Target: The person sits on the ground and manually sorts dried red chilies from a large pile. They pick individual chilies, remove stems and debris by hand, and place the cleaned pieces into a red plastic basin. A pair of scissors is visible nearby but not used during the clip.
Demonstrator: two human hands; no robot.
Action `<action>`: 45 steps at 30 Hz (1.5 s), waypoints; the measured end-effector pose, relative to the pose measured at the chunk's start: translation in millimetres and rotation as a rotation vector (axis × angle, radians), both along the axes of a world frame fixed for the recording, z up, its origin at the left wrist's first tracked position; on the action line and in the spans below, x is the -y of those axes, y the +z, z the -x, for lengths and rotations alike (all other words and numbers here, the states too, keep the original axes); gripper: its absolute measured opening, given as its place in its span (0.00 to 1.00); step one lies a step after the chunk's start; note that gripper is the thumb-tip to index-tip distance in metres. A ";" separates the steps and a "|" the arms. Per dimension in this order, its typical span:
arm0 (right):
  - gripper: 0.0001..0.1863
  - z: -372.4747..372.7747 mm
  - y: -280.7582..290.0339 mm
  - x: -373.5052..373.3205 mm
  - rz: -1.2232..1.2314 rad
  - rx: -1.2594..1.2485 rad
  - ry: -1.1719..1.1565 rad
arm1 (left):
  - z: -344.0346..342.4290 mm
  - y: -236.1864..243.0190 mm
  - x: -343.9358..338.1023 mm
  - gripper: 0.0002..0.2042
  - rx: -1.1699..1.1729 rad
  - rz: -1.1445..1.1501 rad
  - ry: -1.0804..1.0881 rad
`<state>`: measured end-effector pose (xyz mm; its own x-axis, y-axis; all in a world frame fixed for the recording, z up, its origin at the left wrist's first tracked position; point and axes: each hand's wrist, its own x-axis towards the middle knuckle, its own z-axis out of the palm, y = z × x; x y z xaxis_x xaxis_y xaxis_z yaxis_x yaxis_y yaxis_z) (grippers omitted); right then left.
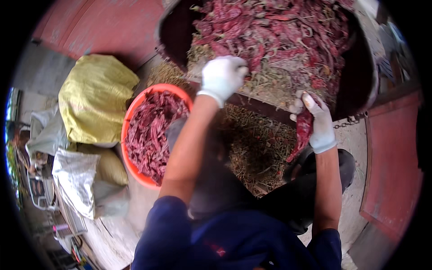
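My right hand [320, 123], in a white glove, grips a dried red chili pepper [303, 132] that hangs tip-down below the fingers. Over the near left edge of a dark metal cart [174, 33], my gloved left hand [221, 77] has its fingers curled in. Motion smears it slightly, and whatever it may hold is hidden. Wrinkled dried chilies [270, 27] fill the cart in a heap, with pale stems and dusty debris toward its near side. More chilies [155, 130] fill an orange tub [129, 155] left of my left forearm.
Stems and scraps [252, 148] cover the ground between my legs and the cart. A yellow woven sack [96, 99] and a white sack [74, 177] stand left of the tub. A chain [348, 122] hangs by the cart's near right corner. Red metal panels [391, 162] stand at the right.
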<state>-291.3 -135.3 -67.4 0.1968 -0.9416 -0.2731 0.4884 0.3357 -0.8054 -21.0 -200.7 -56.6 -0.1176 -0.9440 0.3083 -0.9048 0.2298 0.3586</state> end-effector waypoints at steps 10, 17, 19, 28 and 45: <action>0.10 -10.2 -8.4 2.5 0.109 -0.110 0.029 | 18.2 -34.2 34.1 0.17 0.217 0.115 0.006; 0.09 -11.6 -7.7 3.0 0.171 -0.300 -0.008 | 34.7 -33.4 46.6 0.08 -0.011 0.131 0.105; 0.09 -8.6 -10.5 4.1 0.267 -0.432 -0.038 | 36.5 -11.5 38.9 0.10 -0.198 -0.041 0.148; 0.11 -16.5 -14.0 0.7 0.422 -0.653 0.022 | 26.9 -44.4 38.3 0.10 0.193 0.143 0.034; 0.24 -38.7 2.7 -4.3 1.050 -1.035 -0.107 | 42.0 2.0 -28.9 0.15 -1.168 -0.769 -0.218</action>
<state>-252.7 -131.0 -64.7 0.2626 -0.7895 0.5547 -0.4576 -0.6080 -0.6487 -63.0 -171.8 -54.6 -0.3197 -0.9148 -0.2468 0.0236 -0.2681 0.9631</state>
